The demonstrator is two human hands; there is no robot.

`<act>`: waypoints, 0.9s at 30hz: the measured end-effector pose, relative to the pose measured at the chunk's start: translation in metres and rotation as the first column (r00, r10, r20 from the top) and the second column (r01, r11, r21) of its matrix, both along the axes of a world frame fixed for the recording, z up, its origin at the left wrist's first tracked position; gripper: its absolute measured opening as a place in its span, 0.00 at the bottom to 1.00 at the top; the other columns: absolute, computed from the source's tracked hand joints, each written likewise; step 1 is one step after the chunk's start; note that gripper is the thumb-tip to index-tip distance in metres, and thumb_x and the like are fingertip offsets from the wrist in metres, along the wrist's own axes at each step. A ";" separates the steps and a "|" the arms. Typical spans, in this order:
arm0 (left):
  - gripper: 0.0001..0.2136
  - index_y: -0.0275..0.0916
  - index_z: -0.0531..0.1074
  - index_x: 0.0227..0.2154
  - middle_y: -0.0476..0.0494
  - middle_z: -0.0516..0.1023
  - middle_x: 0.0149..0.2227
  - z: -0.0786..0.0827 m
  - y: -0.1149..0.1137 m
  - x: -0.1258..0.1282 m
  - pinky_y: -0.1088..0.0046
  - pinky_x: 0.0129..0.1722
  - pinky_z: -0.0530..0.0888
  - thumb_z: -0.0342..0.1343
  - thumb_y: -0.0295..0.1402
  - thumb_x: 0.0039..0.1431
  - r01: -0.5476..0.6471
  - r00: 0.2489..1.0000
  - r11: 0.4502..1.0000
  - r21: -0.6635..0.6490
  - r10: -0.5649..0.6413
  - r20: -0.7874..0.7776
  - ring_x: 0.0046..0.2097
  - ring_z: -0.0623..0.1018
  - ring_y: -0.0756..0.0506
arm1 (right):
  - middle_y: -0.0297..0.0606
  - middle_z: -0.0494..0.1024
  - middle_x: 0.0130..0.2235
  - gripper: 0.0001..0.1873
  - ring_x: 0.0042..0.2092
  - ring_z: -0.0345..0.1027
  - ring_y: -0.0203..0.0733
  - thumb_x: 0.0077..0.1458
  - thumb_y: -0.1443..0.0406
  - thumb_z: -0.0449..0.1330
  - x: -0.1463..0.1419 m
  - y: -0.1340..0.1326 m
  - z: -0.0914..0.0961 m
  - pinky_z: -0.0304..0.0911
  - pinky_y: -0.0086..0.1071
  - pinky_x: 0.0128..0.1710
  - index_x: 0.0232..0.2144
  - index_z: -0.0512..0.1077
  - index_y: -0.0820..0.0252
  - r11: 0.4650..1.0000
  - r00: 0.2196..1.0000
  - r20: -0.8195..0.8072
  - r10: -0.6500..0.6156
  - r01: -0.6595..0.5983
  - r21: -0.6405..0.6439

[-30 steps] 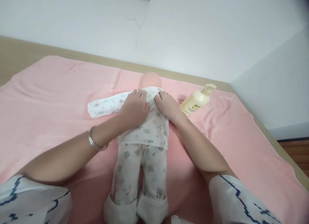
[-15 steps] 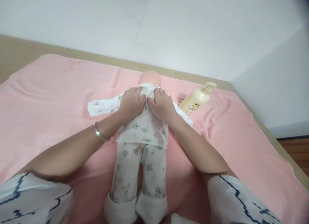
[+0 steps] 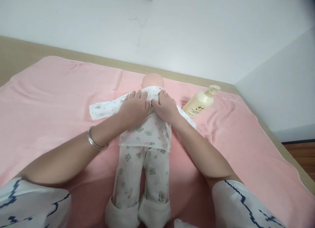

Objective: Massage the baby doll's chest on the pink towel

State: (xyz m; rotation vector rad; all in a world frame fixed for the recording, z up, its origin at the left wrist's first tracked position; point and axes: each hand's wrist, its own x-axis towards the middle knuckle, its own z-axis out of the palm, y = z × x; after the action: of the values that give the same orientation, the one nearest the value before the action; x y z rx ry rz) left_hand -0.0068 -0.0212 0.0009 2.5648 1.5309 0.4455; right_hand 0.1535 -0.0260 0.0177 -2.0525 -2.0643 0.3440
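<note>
A baby doll (image 3: 153, 80) lies stretched out on the pink blanket (image 3: 49, 133), its smooth head toward the wall. It wears a white printed top (image 3: 147, 133) and matching trousers (image 3: 130, 178) with the cuffs folded up. On the left of its chest rests my left hand (image 3: 135, 108), fingers lying flat and pointing toward the head. My right hand (image 3: 166, 106) lies on the other side, fingers extended over the shoulder and thumb on the cloth near the middle. Both palms press on the top and hide part of it. Which way the doll faces cannot be made out.
A pale yellow pump bottle (image 3: 199, 102) lies tilted on the blanket to the right of the doll. A wooden surface (image 3: 19, 54) shows around the blanket, and a white wall (image 3: 187, 34) rises behind. A white item (image 3: 183, 224) is cut off at the bottom edge.
My left hand has shifted slightly, its thumb drawn nearer the fingers, and the bracelet has slid down the forearm. My right hand stays almost where it was. The doll and bottle have not moved.
</note>
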 end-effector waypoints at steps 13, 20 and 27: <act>0.16 0.37 0.74 0.41 0.32 0.80 0.44 0.007 0.034 -0.005 0.56 0.49 0.76 0.42 0.36 0.69 -0.041 0.991 0.977 -0.211 0.066 0.113 0.48 0.79 0.34 | 0.57 0.59 0.76 0.33 0.78 0.50 0.64 0.72 0.61 0.41 -0.015 -0.036 0.008 0.48 0.63 0.75 0.73 0.59 0.69 0.988 0.987 0.081 0.137 -0.142 0.061; 0.27 0.31 0.64 0.68 0.24 0.67 0.70 0.010 -0.011 0.001 0.40 0.69 0.66 0.36 0.39 0.74 -0.017 0.995 0.994 -0.107 0.027 0.091 0.72 0.65 0.27 | 0.57 0.71 0.69 0.30 0.70 0.65 0.58 0.72 0.56 0.41 0.019 0.008 0.015 0.61 0.51 0.70 0.63 0.69 0.67 0.994 0.987 -0.151 0.058 -0.071 -0.081; 0.19 0.36 0.76 0.47 0.27 0.80 0.52 0.008 0.023 -0.003 0.48 0.60 0.75 0.40 0.35 0.69 0.017 0.995 0.985 -0.173 0.000 0.096 0.57 0.78 0.31 | 0.62 0.66 0.72 0.32 0.73 0.59 0.67 0.73 0.59 0.42 -0.007 -0.023 0.003 0.55 0.62 0.72 0.69 0.63 0.73 0.990 0.990 0.094 0.102 -0.110 0.086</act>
State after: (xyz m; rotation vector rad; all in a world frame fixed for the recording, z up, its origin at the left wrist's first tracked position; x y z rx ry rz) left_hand -0.0095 0.0014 0.0090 2.3819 1.4575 0.4078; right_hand 0.1467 -0.0489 0.0210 -1.9439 -2.2044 0.1739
